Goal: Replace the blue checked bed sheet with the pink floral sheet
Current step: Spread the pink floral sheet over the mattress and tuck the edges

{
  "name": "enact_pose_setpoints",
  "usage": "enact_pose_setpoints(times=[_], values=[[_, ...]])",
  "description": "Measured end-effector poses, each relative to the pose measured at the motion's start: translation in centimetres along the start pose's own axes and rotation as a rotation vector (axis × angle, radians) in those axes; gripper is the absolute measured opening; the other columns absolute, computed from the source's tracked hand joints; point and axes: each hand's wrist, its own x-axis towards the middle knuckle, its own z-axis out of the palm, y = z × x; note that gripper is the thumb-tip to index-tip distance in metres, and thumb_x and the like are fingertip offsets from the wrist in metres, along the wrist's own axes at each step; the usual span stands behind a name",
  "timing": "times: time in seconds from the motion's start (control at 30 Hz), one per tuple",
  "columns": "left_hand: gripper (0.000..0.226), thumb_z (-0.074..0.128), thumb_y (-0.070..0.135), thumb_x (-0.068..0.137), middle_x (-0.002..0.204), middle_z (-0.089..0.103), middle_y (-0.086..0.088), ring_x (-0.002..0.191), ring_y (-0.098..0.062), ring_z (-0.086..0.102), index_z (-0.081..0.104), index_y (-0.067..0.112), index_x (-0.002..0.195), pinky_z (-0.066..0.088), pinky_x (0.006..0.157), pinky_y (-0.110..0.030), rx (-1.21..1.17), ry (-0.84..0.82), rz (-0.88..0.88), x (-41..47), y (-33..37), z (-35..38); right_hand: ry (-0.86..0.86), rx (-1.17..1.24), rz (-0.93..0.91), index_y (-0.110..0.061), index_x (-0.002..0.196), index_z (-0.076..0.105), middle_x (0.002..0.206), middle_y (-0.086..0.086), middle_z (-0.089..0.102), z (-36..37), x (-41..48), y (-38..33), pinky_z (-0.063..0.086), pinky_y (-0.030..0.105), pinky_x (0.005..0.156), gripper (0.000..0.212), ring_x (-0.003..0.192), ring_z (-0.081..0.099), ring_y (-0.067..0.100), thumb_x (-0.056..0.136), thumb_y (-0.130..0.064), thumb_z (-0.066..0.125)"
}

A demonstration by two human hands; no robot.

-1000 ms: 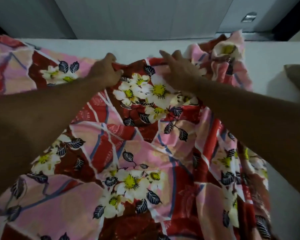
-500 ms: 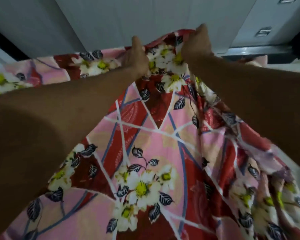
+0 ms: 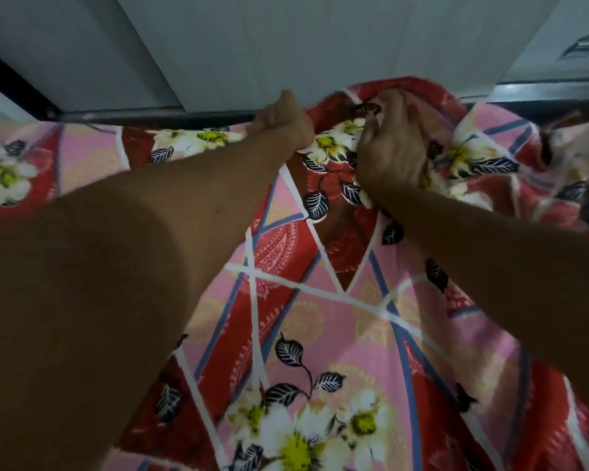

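Because its far edge has to reach the wall side, the pink floral sheet (image 3: pixel 320 317) lies spread beneath both grips and bunches up to the right of them. Just beyond them runs the dark rail (image 3: pixel 150 115). My left grip (image 3: pixel 283 122) is clenched on the sheet's hem. My right grip (image 3: pixel 391 154), just beside it, clutches a gathered fold, I judge to pull it flat. No blue checked sheet shows.

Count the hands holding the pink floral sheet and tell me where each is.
2. The left hand grips the pink floral sheet at its far edge by the wall; the right hand beside it clutches a bunched fold. No others visible.
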Motion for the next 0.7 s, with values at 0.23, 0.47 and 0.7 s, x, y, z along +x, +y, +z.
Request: enact_pose_setpoints(times=[0.23, 0.47, 0.7], values=[[0.056, 0.036, 0.053, 0.099, 0.104, 0.065, -0.013, 0.089, -0.026, 0.064, 0.052, 0.011, 0.133, 0.051, 0.080, -0.035, 0.030, -0.264, -0.053, 0.5, 0.3, -0.1, -0.258, -0.339, 0.000, -0.021, 0.072, 0.046, 0.068, -0.002, 0.048, 0.1, 0.6, -0.3, 0.037, 0.043, 0.090, 0.042, 0.077, 0.049, 0.024, 0.104, -0.040, 0.026], [0.032, 0.035, 0.045, 0.102, 0.102, 0.063, 0.004, 0.104, -0.019, 0.056, 0.058, 0.024, 0.108, 0.034, 0.095, -0.041, -0.051, 0.386, 0.409, -6.4, 1.2, 2.0, -0.366, -0.364, 0.036, -0.018, 0.081, 0.058, 0.076, 0.004, 0.058, -0.5, 0.8, -0.9, 0.045, 0.043, 0.091, 0.038, 0.079, 0.059, 0.026, 0.104, -0.039, 0.038], [0.057, 0.017, 0.055, 0.100, 0.117, 0.065, 0.000, 0.112, -0.021, 0.052, 0.062, 0.025, 0.116, 0.029, 0.107, -0.045, 0.049, 0.307, 0.343, -9.1, 2.2, 4.6, -0.539, -0.356, 0.011, -0.018, 0.105, 0.062, 0.104, 0.007, 0.066, -1.3, 2.3, -0.8, 0.043, 0.038, 0.080, 0.017, 0.090, 0.058, 0.026, 0.101, -0.031, 0.052]])
